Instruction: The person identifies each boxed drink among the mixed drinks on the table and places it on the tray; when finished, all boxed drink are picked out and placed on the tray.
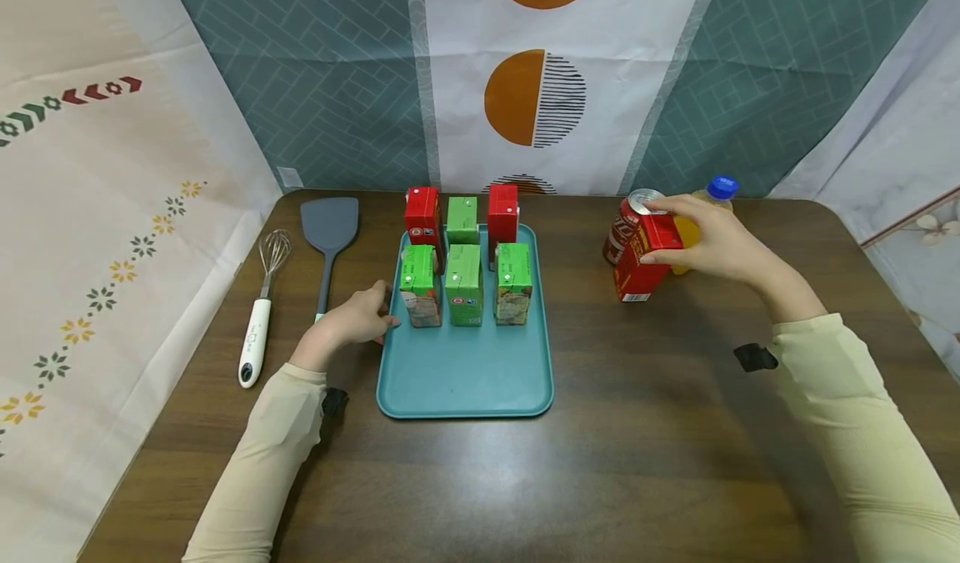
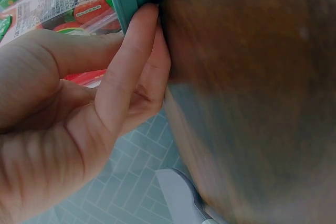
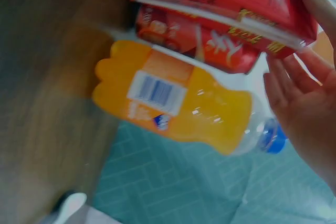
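Observation:
My left hand (image 1: 358, 314) pinches the left rim of a teal tray (image 1: 465, 379); in the left wrist view its fingers meet the tray's edge. Upright on the tray stand small drink cartons in two rows: green ones (image 1: 465, 288) in front, and two red (image 1: 426, 217) with a green between them behind. Over at the right, my right hand (image 1: 712, 233) holds a red carton (image 1: 643, 267) near its top, thumb on the near side. Close behind that carton stand a red soda can (image 1: 622, 228) and a bottle of orange drink (image 3: 178, 98) with a blue cap.
Left of the tray lie a grey spatula (image 1: 330, 223), its handle partly hidden by my left hand, and a whisk (image 1: 257, 338) with a white handle. A patterned cloth (image 1: 337, 87) hangs along the back edge of the wooden table (image 1: 600, 480).

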Motion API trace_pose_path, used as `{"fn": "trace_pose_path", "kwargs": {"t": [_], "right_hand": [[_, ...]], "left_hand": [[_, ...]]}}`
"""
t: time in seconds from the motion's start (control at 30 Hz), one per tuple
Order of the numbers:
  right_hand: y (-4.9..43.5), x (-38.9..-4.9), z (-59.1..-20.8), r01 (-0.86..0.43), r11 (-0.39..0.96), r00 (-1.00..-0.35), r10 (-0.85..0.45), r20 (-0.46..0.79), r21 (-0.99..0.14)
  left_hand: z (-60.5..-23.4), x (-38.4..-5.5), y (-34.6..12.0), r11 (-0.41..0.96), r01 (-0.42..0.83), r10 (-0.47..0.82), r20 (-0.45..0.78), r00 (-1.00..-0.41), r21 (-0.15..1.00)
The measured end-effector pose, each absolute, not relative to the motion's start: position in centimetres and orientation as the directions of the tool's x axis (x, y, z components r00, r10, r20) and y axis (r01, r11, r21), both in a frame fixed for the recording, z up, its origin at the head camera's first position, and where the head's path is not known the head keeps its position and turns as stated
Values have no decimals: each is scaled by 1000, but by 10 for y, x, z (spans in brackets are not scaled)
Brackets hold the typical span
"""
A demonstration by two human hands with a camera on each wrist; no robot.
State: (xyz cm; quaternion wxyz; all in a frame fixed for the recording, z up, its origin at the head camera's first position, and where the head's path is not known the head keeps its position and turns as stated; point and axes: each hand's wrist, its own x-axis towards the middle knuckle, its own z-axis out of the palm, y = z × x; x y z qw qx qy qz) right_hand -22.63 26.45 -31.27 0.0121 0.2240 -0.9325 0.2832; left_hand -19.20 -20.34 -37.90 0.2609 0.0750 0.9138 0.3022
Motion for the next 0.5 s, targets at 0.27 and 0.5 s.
{"fn": "trace_pose_path", "kwargs": {"t": [0.27, 0.5], "right_hand": [[273, -226, -327, -328, 684, -938, -320, 137, -652], [271, -216, -332, -229, 650, -971, -204, 124, -724]], "left_hand": [[-378, -192, -205, 807, -17, 294, -426, -856, 590], [-379, -193, -204, 807, -22, 294, -433, -852, 590]]}}
